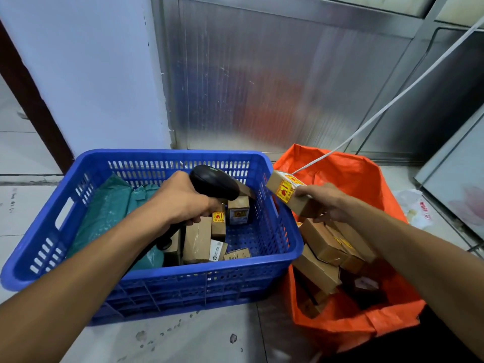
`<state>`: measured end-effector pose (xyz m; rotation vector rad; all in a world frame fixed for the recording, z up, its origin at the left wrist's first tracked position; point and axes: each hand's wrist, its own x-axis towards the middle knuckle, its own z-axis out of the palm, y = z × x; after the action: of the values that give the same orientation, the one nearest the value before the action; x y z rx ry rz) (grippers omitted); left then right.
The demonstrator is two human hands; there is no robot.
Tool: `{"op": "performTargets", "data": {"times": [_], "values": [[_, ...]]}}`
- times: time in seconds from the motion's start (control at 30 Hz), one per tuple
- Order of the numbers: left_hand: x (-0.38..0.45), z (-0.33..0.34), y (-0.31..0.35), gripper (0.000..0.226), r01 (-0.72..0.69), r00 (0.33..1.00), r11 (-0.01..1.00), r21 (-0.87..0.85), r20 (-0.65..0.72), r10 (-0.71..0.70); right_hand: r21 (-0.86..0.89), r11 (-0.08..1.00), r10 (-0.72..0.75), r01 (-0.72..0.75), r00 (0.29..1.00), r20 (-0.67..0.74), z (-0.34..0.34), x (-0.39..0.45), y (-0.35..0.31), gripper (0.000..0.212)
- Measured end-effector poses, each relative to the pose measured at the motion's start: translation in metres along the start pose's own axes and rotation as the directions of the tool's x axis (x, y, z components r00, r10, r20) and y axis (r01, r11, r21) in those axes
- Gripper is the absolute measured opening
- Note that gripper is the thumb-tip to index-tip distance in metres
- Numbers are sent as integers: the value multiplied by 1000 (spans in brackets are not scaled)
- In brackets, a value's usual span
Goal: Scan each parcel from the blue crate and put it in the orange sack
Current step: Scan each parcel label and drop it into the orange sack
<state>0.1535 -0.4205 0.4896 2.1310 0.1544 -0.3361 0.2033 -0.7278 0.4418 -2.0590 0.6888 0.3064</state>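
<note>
I am holding the black handheld scanner (pixel 213 185) in my left hand (pixel 183 203), fingers wrapped round its grip, with its head pointing right toward the parcel. The scanner is hanging above the inside of the blue crate (pixel 146 260).

My right hand (pixel 323 201) is gripping a small brown cardboard parcel (pixel 286 193), thumb on top and fingers curled beneath it. The parcel is tilted, its yellow and red label facing up, and it is sitting in the air over the gap between the crate's right rim and the orange sack (pixel 348 328), just beside the scanner's nose.

Inside the crate I am seeing a teal padded mailer (pixel 110 208) lying along the left side and several more brown boxes (pixel 197 239) clustered near the middle and right, some standing on end, at least 2 showing the same yellow and red sticker.

The sack is standing open just right of the crate, touching its wall, and it is holding a pile of cardboard boxes (pixel 327 244) stacked at loose angles.

A white cable (pixel 387 104) is running from the upper right down toward the sack's mouth. Behind both containers is standing a metal-framed panel (pixel 262 74).
</note>
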Motion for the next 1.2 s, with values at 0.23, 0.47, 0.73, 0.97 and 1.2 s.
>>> {"op": "performTargets", "data": {"times": [0.23, 0.47, 0.73, 0.97, 1.2], "values": [[1, 2, 0, 16, -6, 1000, 1000, 19, -15, 7, 21, 981, 195, -194, 970, -146, -30, 18, 38, 53], [2, 3, -1, 14, -6, 999, 999, 38, -33, 7, 133, 943, 327, -306, 927, -184, -40, 47, 84, 53], [4, -1, -4, 11, 18, 999, 999, 39, -40, -17, 72, 947, 320, -312, 914, -248, -24, 44, 75, 41], [8, -3, -7, 9, 0, 999, 998, 70, -47, 3, -439, 885, -120, -156, 835, -538, 4, 35, 48, 42], [8, -6, -6, 17, -12, 998, 996, 85, -59, 17, -652, 657, -500, 378, 866, -3, 93, 2, 17, 19]]}}
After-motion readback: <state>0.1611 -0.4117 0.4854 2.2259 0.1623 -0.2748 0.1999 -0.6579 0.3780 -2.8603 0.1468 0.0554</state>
